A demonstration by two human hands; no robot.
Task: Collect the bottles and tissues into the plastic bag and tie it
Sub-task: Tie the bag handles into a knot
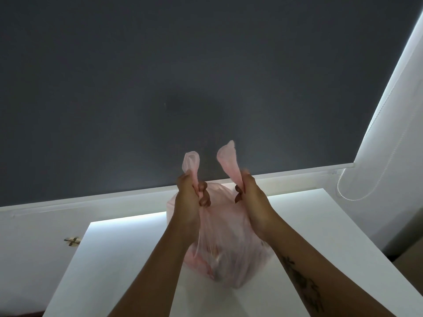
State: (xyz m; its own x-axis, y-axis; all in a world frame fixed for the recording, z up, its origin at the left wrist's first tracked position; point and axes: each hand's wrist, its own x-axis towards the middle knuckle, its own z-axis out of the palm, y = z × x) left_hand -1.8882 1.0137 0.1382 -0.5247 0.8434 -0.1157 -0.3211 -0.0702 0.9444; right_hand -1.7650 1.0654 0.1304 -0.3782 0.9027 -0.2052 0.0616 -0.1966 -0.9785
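Reaching forward from the bottom edge of the view, two bare forearms stretch over one white table (109,259), the right one marked with a dark tattoo (302,284) along its inner side. Between them, resting on the table, sits one pink translucent plastic bag (226,255), bulging and filled; darker shapes show dimly through its film, but what they are and how many cannot be told. Above the bag's body, the left hand (186,202) is closed in a fist around one gathered handle, its fingers curled tight on the twisted plastic, and the end of that left handle (191,162) stands up as a loop above the knuckles. Just beside it, the right hand (254,202) is likewise clenched around the second handle, and the right handle (227,156) pokes up above it in a rumpled point. The two handle ends stand apart, not crossed and not knotted, so the bag's mouth is drawn together but not tied. Left of the bag, off the table's edge, one small brownish cross of tape (72,241) is stuck on the pale surface. Beyond the bag, a white ledge (91,201) runs behind the table, and above it one large dark grey blind (183,76) fills most of the view. Far right of the bag, one white beaded cord (357,191) hangs in a loop beside the bright strip at the blind's edge.
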